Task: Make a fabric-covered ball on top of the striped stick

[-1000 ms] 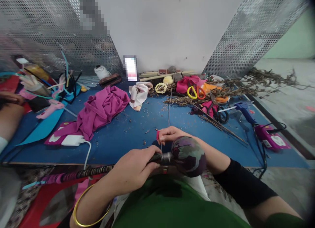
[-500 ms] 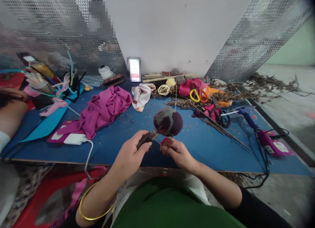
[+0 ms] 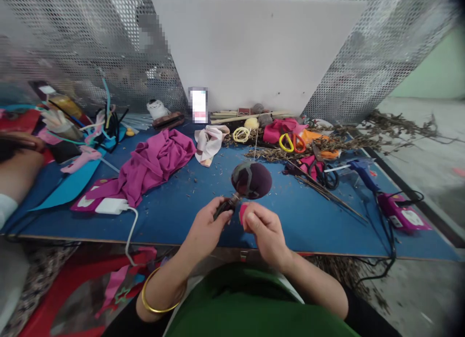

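Note:
My left hand (image 3: 209, 229) is wrapped round the dark handle (image 3: 222, 210) of a round, dark purple head with grey patches (image 3: 256, 180). This head points up and to the right above the blue table, and a band of lighter wrapping shows where handle and head meet. Just below it, my right hand (image 3: 266, 230) is closed on a small pinkish-red piece (image 3: 243, 213) that sticks out by the thumb and forefinger. My fingers cover most of the piece, so its kind cannot be made out.
Magenta cloth (image 3: 156, 155) lies left, a pale cloth (image 3: 209, 142) behind it. Scissors with yellow and orange handles (image 3: 286, 142), dried twigs (image 3: 269, 154) and a blue glue gun (image 3: 364, 174) lie right. A phone (image 3: 198, 105) stands at the back. Another person's arm (image 3: 22, 174) is far left.
Both hands have shifted slightly right, with the purple-headed object. My right hand has turned, so its thumb and the pinkish-red piece show more. The thin line seen earlier between the hands no longer shows.

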Demonstrator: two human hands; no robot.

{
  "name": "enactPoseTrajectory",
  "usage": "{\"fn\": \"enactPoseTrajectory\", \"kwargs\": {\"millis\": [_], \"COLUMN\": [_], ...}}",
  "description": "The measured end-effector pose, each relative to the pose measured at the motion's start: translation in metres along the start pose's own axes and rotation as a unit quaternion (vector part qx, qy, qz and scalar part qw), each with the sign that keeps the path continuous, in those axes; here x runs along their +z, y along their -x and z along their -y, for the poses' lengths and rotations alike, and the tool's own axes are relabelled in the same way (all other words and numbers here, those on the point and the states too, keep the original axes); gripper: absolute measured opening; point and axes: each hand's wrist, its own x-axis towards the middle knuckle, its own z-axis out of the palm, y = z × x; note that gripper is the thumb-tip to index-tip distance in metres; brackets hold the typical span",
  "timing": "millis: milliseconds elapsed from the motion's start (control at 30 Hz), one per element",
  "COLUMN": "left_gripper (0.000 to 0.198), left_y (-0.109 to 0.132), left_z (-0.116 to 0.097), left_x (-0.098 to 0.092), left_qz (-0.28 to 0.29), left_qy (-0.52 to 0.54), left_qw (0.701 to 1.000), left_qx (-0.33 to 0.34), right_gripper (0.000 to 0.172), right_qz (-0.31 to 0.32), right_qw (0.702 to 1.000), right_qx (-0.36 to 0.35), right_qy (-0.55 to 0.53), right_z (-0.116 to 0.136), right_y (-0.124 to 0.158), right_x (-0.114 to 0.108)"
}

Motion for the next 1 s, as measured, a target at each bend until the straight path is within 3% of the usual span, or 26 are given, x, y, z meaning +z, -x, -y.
{"fn": "enactPoseTrajectory", "kwargs": {"millis": [133,333,467,633,700,867,1000], "left_gripper": [0.022,0.023,0.023,0.024,0.024,0.025,0.022], "left_y": [0.001,-0.001,-0.006,-0.009,-0.008,-0.005,0.002], "left_z": [-0.001,0.001,0.012,0.016,0.013,0.005,-0.001], "left_x": [0.004,0.009,0.009,-0.002,-0.007,-0.010,-0.007], "left_qz": [-0.031,-0.057,-0.047,0.007,0.025,0.041,0.077], "left_qy": [-0.032,-0.078,-0.097,-0.117,-0.134,-0.224,-0.313], "left_qw": [0.999,0.995,0.994,0.992,0.990,0.973,0.945], "left_qx": [0.028,0.036,0.031,0.054,0.046,0.038,0.052], "right_gripper": [0.032,0.029,0.029,0.028,0.026,0.028,0.027], "right_qz": [0.021,0.028,0.051,0.158,0.177,0.186,0.212], "right_qw": [0.984,0.961,0.954,0.933,0.902,0.774,0.732], "right_qx": [-0.089,-0.157,-0.158,-0.120,-0.138,-0.225,-0.256], "right_qy": [0.150,0.224,0.248,0.300,0.368,0.563,0.595], "right_z": [0.016,0.018,0.010,0.024,0.035,0.054,0.061], "right_y": [0.007,0.007,0.005,0.000,-0.001,-0.014,-0.040], "right_x": [0.004,0.010,0.009,-0.008,-0.018,-0.032,-0.032]}}
